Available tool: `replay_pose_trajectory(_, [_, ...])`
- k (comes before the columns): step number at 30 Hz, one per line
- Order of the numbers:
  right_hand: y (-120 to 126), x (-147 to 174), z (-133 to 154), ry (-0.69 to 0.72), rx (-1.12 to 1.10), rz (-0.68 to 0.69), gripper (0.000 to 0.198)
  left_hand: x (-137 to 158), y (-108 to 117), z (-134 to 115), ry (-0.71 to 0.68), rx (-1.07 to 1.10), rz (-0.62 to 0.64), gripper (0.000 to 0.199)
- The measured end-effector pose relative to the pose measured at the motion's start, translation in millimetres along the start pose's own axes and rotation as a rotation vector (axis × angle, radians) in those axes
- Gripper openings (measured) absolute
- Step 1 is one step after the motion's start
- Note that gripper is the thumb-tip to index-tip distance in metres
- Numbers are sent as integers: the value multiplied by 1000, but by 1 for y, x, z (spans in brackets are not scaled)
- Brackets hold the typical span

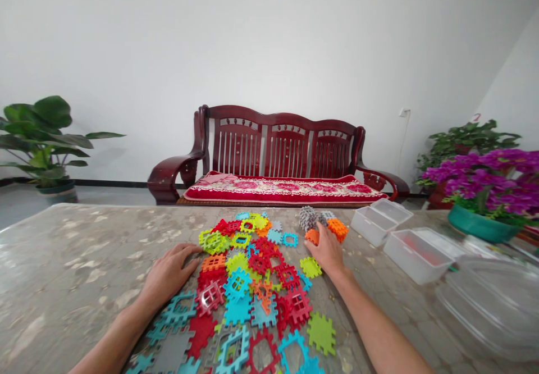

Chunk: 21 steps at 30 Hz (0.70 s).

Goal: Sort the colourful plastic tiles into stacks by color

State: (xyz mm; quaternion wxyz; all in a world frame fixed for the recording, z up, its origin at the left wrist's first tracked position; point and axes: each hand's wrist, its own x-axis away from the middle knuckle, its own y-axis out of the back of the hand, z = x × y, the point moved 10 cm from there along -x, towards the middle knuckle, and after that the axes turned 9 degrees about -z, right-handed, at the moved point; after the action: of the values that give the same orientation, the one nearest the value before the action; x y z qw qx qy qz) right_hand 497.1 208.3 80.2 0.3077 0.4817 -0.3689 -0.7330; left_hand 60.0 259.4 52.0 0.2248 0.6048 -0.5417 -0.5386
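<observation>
My left hand lies on the table at the left edge of a loose pile of plastic interlocking tiles. Its fingers are spread, with the tips beside a lime tile and an orange window tile. Beyond the pile on the right, my right hand has thumb and forefinger around an orange interlocking tile; its other fingers are mostly hidden. Close by stand a grey stack of tiles and an orange group of tiles. Red, blue, lime and grey tiles overlap between my arms, including a red tile.
Clear plastic boxes and transparent lids occupy the table's right side. Purple flowers in a green pot stand behind them. Across the table is a dark red wooden bench; a potted plant is at left.
</observation>
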Motion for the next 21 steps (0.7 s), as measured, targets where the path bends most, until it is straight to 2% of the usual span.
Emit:
replay_pose_trajectory(10, [0,-1,1,-22,127,49,67,0,0,1,-6,4,-23,41])
replay_pose_trajectory(17, [-2,2,5,-37,161,73,58,0,1,-2,-16,1,-4,42])
replay_pose_trajectory(21, [-4,2,6,-26,163,72,61,1,2,-4,-15,-2,-3,41])
